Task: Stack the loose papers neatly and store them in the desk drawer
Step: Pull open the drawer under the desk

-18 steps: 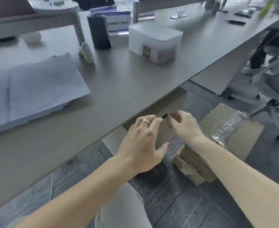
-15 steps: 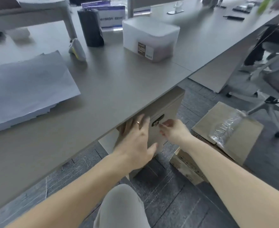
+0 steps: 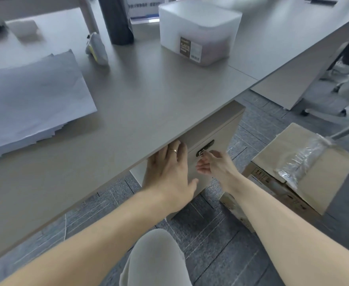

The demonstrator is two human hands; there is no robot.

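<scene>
Near my desk's far edge sit a frosted box [image 3: 200,32] and a dark cylinder [image 3: 118,19]; a taped carton [image 3: 305,172] sits on the floor.

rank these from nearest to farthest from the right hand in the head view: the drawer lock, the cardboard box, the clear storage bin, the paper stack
From the right hand:
1. Drawer lock, at its fingertips on the drawer front.
2. Cardboard box, on the floor to its right.
3. Clear storage bin, on the desk beyond it.
4. Paper stack, far left on the desk.
</scene>
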